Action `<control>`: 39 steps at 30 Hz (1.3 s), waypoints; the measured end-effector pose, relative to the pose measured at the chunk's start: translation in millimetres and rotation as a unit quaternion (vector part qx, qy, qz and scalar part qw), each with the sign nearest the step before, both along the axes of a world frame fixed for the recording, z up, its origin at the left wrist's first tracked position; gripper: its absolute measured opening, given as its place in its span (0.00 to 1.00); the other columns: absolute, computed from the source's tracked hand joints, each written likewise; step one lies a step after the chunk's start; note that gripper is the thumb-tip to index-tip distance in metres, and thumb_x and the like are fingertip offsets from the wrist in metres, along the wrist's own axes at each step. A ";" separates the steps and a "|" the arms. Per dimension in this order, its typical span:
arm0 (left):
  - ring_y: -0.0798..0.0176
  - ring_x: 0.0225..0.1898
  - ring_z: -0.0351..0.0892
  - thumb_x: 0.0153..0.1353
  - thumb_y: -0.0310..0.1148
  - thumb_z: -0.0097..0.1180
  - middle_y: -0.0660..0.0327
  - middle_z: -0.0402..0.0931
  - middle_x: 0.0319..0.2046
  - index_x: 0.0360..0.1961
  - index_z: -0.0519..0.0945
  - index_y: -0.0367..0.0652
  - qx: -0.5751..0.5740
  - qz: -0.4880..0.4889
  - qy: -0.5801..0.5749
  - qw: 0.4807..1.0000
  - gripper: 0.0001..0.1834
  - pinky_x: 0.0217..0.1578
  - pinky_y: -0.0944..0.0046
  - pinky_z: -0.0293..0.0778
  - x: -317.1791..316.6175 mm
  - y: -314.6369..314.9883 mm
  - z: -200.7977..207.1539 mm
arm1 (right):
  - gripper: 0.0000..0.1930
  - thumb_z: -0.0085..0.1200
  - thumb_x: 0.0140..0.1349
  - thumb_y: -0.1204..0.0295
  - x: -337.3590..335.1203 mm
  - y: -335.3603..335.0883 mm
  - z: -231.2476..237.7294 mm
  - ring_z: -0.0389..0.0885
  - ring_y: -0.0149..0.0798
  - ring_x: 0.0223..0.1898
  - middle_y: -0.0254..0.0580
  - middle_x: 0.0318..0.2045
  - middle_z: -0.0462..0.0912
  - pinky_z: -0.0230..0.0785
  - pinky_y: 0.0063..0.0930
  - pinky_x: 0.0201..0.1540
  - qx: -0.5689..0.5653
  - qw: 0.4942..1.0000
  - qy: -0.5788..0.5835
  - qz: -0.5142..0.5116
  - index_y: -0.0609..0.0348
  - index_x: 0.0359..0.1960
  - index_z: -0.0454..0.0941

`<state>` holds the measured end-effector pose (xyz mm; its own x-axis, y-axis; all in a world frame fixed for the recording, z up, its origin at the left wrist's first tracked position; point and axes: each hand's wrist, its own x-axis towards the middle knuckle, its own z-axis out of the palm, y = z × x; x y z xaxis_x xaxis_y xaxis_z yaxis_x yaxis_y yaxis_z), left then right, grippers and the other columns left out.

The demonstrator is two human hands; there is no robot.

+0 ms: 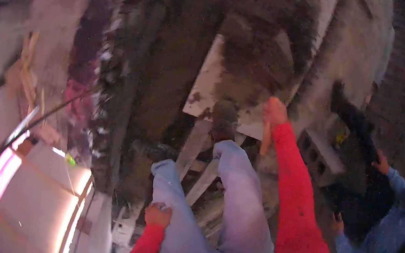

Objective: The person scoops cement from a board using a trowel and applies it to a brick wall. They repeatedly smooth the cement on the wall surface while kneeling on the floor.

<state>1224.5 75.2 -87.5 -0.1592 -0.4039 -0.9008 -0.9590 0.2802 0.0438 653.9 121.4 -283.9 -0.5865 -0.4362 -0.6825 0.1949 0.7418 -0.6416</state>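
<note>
**Head view: trowel held at a mortar-covered board**

Head view looks down on a pale board (pixel 209 83) piled with dark wet mortar (pixel 255 56). The right hand (pixel 274 111), red-sleeved, is stretched to the board's near right edge, its grip closed around an orange handle (pixel 265 138) that hangs below the fist. The left hand (pixel 158 214) is rested, fingers curled, on the left knee well below the board; whether anything is gripped cannot be told. A grey block (pixel 321 157) lies right of the board. Further right, a person in a blue sleeve (pixel 385 232) is seen.
</note>
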 end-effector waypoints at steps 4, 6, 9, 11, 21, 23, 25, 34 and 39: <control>0.49 0.49 0.68 0.46 0.49 0.54 0.57 0.73 0.46 0.40 0.80 0.49 -0.005 0.091 -0.059 0.994 0.21 0.50 0.55 0.68 -31.8 -40.1 20.7 | 0.11 0.50 0.59 0.61 39.4 -25.0 77.2 0.67 0.27 0.17 0.28 0.18 0.70 0.59 0.25 0.16 -0.024 0.992 -0.120 -0.037 0.49 0.22 0.68; 0.49 0.51 0.67 0.48 0.48 0.53 0.57 0.73 0.46 0.40 0.80 0.52 0.019 0.110 -0.064 0.992 0.20 0.51 0.52 0.67 -33.0 -61.3 38.4 | 0.10 0.50 0.58 0.64 60.1 -26.6 93.0 0.66 0.26 0.16 0.28 0.17 0.69 0.57 0.23 0.15 -0.087 0.988 -0.130 -0.007 0.49 0.22 0.67; 0.50 0.52 0.67 0.50 0.48 0.51 0.57 0.73 0.47 0.41 0.79 0.49 -0.007 0.101 -0.036 0.994 0.21 0.50 0.48 0.66 -9.0 -55.8 39.0 | 0.07 0.45 0.59 0.65 64.9 -38.0 110.3 0.66 0.27 0.16 0.29 0.16 0.68 0.57 0.25 0.14 0.103 0.971 -0.106 0.189 0.52 0.26 0.70; 0.49 0.51 0.68 0.49 0.50 0.51 0.57 0.72 0.47 0.44 0.78 0.50 -0.001 0.116 -0.055 0.992 0.23 0.50 0.47 0.66 2.2 -56.2 41.3 | 0.11 0.45 0.62 0.64 102.2 -69.8 131.7 0.63 0.28 0.10 0.30 0.11 0.64 0.54 0.25 0.11 0.097 0.963 -0.176 0.179 0.52 0.24 0.65; 0.48 0.50 0.68 0.52 0.48 0.49 0.54 0.72 0.45 0.42 0.77 0.45 -0.022 0.274 -0.013 0.961 0.22 0.48 0.48 0.67 38.7 -41.5 61.7 | 0.14 0.42 0.61 0.63 233.4 -179.4 164.8 0.69 0.32 0.21 0.31 0.16 0.67 0.62 0.34 0.24 0.130 0.775 -0.103 0.610 0.55 0.20 0.68; 0.49 0.49 0.68 0.52 0.48 0.50 0.54 0.72 0.44 0.41 0.77 0.45 -0.025 0.304 -0.011 0.952 0.22 0.47 0.47 0.67 48.6 -22.4 57.2 | 0.15 0.41 0.62 0.62 311.7 -225.9 214.5 0.71 0.37 0.21 0.35 0.16 0.69 0.62 0.39 0.26 0.138 0.704 -0.080 0.692 0.56 0.20 0.69; 0.51 0.50 0.67 0.50 0.44 0.51 0.56 0.72 0.45 0.41 0.78 0.44 -0.005 0.329 -0.006 0.944 0.20 0.48 0.49 0.66 59.7 -37.0 70.0 | 0.14 0.40 0.61 0.64 332.8 -229.6 160.9 0.72 0.46 0.23 0.43 0.19 0.72 0.63 0.44 0.28 -0.005 0.557 0.016 0.831 0.58 0.21 0.69; 0.53 0.52 0.65 0.50 0.45 0.51 0.58 0.72 0.47 0.41 0.77 0.44 0.034 0.454 0.036 0.889 0.21 0.48 0.48 0.65 109.5 -18.6 64.2 | 0.10 0.47 0.51 0.68 644.8 -328.3 179.8 0.73 0.60 0.35 0.58 0.28 0.74 0.66 0.48 0.36 0.008 0.512 0.000 0.859 0.64 0.27 0.69; 0.52 0.54 0.64 0.50 0.46 0.51 0.58 0.71 0.48 0.43 0.77 0.46 0.050 0.479 0.061 0.875 0.21 0.48 0.47 0.64 131.7 -22.7 60.0 | 0.11 0.47 0.51 0.69 788.3 -345.4 126.2 0.75 0.60 0.40 0.57 0.36 0.75 0.68 0.48 0.43 -0.102 0.440 0.087 0.888 0.63 0.33 0.71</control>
